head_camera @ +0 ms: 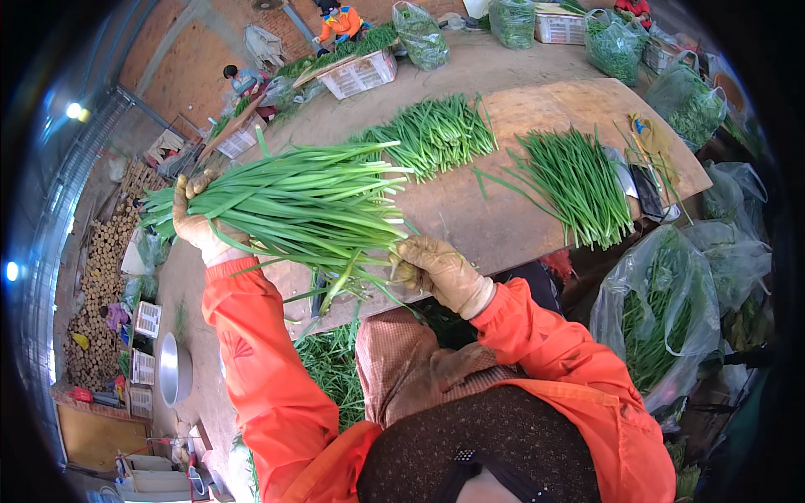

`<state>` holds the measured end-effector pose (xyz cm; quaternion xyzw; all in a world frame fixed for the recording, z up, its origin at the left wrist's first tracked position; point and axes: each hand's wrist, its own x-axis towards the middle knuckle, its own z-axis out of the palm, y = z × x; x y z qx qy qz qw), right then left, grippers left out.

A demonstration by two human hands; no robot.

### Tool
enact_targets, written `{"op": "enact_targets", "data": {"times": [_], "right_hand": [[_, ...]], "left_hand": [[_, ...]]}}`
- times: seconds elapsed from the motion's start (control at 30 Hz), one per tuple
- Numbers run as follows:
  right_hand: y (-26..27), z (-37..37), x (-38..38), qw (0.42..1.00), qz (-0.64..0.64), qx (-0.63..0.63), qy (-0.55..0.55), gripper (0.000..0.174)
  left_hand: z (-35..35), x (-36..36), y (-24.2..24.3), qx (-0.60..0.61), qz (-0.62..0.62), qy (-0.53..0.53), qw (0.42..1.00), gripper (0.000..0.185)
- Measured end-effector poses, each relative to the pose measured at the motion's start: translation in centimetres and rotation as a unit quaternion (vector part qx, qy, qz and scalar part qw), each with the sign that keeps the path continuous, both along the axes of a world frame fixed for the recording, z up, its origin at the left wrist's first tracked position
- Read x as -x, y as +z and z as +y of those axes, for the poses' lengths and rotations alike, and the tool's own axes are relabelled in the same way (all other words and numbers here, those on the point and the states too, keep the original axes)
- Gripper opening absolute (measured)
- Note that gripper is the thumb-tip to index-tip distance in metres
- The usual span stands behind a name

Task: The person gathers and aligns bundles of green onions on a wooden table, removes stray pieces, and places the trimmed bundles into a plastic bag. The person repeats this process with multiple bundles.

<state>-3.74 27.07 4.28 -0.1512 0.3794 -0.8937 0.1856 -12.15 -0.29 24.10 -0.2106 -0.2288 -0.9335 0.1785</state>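
My left hand (200,220), in a stained glove, grips a large bunch of garlic chives (302,195) near the leaf tips. The bunch lies sideways above the wooden board (453,220), its pale cut ends to the right. Beneath those ends, my gloved right hand (440,267) has its fingers closed on a few loose chive stems (383,261), some yellowish. Two more piles of chives rest on the board: one at the far middle (440,135), the other at the right (575,185).
Right of the right pile lie a dark phone-like object (646,188) and a tan glove (654,135). A clear plastic bag of greens (660,314) stands at my right. Loose leaves (333,364) lie below the board. A metal basin (175,370) is at left; people work at far crates (361,74).
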Motion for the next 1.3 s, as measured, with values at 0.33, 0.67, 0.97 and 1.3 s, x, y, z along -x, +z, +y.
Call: {"op": "enact_targets", "data": {"times": [0.33, 0.67, 0.97, 1.3], "right_hand": [[-8.5, 7.2, 1.0, 0.758, 0.217, -0.595, 0.159, 0.028], [1.4, 0.1, 1.6, 1.000, 0.014, -0.005, -0.006, 0.044], [-0.4, -1.5, 0.0, 0.990, -0.069, 0.086, -0.092, 0.032], [0.5, -2.4, 0.1, 0.995, -0.066, 0.077, 0.007, 0.032]], "left_hand": [[-1.4, -0.2, 0.0, 0.025, 0.055, 0.092, 0.994, 0.013], [0.6, -0.6, -0.4, 0.026, 0.093, -0.002, 0.995, 0.011], [1.3, -1.0, -1.0, -0.015, 0.072, 0.011, 0.997, 0.009], [2.5, -1.5, -1.7, 0.026, 0.091, -0.069, 0.993, 0.011]]}}
